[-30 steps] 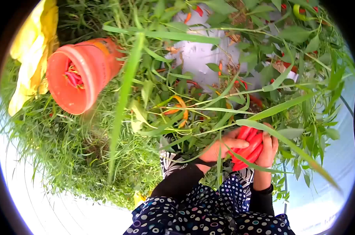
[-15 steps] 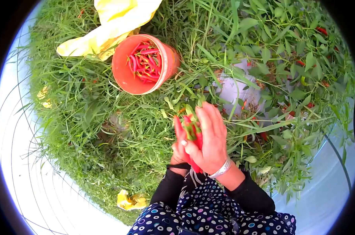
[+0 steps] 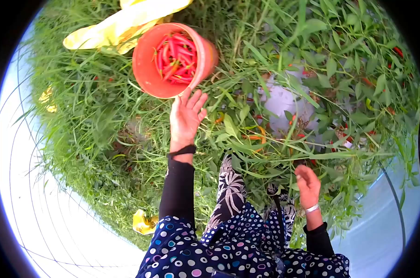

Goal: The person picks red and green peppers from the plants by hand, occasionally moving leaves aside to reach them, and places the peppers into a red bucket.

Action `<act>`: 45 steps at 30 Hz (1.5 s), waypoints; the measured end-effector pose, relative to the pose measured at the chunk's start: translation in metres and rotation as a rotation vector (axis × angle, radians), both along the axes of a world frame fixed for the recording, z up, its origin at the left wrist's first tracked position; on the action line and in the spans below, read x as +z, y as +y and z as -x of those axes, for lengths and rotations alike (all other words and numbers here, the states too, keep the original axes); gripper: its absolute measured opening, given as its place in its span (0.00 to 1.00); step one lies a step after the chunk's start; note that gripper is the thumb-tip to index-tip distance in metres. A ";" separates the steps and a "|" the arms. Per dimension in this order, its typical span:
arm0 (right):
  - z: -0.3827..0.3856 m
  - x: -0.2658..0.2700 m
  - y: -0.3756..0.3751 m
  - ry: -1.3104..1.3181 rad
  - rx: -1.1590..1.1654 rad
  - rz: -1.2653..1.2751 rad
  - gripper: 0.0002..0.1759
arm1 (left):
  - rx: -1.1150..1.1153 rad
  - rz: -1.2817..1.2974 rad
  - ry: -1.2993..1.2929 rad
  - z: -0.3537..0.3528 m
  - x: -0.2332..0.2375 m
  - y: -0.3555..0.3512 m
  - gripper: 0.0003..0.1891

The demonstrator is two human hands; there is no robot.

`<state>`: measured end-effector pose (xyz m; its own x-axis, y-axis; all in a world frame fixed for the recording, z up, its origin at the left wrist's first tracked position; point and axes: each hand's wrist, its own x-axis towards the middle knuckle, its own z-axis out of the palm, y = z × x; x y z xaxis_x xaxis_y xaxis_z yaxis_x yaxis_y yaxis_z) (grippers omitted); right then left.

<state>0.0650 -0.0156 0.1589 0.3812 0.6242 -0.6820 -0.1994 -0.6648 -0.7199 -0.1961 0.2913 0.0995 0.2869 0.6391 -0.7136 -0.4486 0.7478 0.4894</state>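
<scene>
An orange-red bucket [image 3: 147, 69] stands tilted in the grass at the upper left of the middle, with many red chili peppers [image 3: 175, 55] inside. Just below its rim is my left hand [image 3: 186, 116], palm up, fingers spread and nothing in it. My right hand [image 3: 308, 185], with a silver bracelet at the wrist, hangs at the lower right beside the pepper plants. Its fingers are loosely bent but apart, and no object shows in it.
A yellow sack [image 3: 112, 30] lies behind the bucket. Pepper plants [image 3: 353, 88] with red fruit grow on the right, around a pale ground sheet [image 3: 284, 104]. A small yellow item [image 3: 144, 222] lies at the lower left. A dark hose [image 3: 393, 190] runs along the right edge.
The hands have parted and the chilies between them are gone from them. My left hand has moved up to the bucket, my right hand down and right. The bucket holds more chilies.
</scene>
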 end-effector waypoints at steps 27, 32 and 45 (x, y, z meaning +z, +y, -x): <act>-0.092 -0.317 -0.222 -0.472 0.933 0.564 0.20 | -0.512 0.309 0.075 -0.144 -0.149 -0.291 0.21; -0.099 -0.230 -0.172 -0.214 0.751 0.607 0.25 | -0.501 0.291 0.186 -0.155 -0.161 -0.293 0.16; -0.011 -0.076 -0.127 -0.225 0.095 0.290 0.10 | -0.758 0.346 0.211 -0.178 -0.127 -0.262 0.11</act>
